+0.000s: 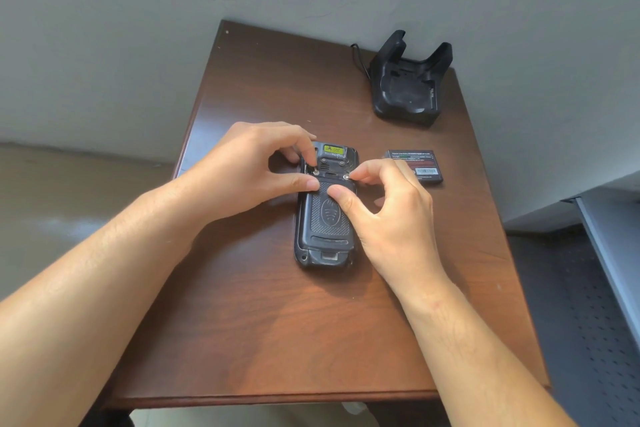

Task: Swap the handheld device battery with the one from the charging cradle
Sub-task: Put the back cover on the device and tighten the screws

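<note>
A black handheld device (325,229) lies face down in the middle of the brown table (263,322), its textured back cover in place. My left hand (242,170) pinches the metal latch at the cover's upper left. At the upper right latch are the fingertips of my right hand (384,215), with the thumb pressing on the cover. A loose black battery (415,166) with a barcode label lies flat to the right of the device. The black charging cradle (408,83) stands at the table's far right corner, its bay holding nothing.
A black cable (358,59) runs from the cradle's left side to the wall. A grey wall backs the table. To the right, below table level, stands a grey perforated metal shelf (602,305).
</note>
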### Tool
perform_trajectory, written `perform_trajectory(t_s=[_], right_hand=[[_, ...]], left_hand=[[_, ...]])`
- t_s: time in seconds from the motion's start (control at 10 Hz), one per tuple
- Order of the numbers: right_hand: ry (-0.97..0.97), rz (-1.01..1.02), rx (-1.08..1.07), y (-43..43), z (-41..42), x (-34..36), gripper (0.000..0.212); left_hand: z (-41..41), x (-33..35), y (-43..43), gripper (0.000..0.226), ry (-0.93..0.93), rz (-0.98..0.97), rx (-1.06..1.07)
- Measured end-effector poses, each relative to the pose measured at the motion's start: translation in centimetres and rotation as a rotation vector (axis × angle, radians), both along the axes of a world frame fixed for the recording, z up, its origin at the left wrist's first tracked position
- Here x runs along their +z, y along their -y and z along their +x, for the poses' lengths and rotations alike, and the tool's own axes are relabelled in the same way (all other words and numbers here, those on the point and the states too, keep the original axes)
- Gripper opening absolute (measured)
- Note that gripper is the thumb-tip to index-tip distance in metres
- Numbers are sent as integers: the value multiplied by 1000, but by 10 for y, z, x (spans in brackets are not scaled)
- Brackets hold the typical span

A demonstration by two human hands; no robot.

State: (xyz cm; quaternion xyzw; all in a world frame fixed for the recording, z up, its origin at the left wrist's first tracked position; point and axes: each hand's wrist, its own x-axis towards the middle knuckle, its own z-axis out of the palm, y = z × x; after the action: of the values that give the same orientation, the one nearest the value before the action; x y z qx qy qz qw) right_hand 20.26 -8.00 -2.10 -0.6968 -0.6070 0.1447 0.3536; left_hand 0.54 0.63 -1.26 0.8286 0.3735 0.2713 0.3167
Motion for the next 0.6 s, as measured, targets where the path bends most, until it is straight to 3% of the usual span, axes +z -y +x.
perform_trajectory(t_s=[0.3,0.6], right_hand=[[-4,-1,-1,0,0,-1,29],[5,27,1,0,0,-4,28]], left_hand=[[-1,5,-2,22,-73,69,-36],[2,3,0,23,-59,8,41]])
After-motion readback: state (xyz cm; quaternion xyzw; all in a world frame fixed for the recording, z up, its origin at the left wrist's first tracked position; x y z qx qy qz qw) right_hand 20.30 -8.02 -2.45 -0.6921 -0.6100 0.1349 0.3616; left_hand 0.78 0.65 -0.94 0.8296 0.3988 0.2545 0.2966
